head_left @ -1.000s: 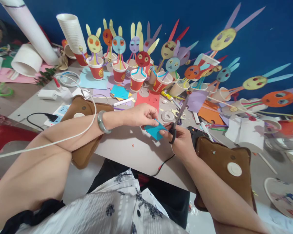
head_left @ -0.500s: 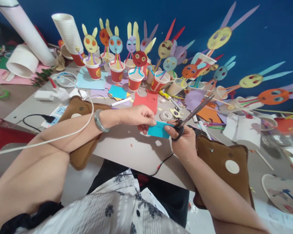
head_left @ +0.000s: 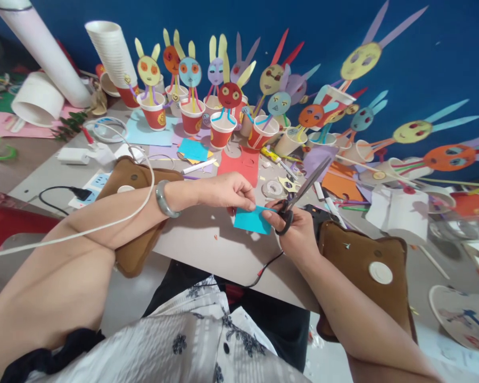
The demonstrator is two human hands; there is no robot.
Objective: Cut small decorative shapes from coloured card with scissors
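My left hand (head_left: pixel 233 191) pinches the upper left part of a small bright blue piece of paper (head_left: pixel 252 221) above the near edge of the table. With its thumb on the paper's right end, my right hand (head_left: pixel 297 229) also grips the scissors (head_left: pixel 305 186). Their black handles lie in my palm, and the blades point up and away to the right, clear of the paper. My right fingers behind the paper are partly hidden. Just beyond my hands lies a sheet of red paper (head_left: pixel 237 167) with cut-outs in it.
Several paper cups with rabbit figures (head_left: pixel 223 130) line the back by the blue wall. Brown cushions (head_left: pixel 367 287) lie on both sides. A white cable (head_left: pixel 83 230) crosses my left forearm. A power strip (head_left: pixel 98 183), a tape roll (head_left: pixel 274 189) and a stack of cups (head_left: pixel 107 50) stand about.
The blue paper has shifted slightly left and down, and its face now shows flatter toward me. My right hand and the scissors have moved a little left, the blades tipping more upright.
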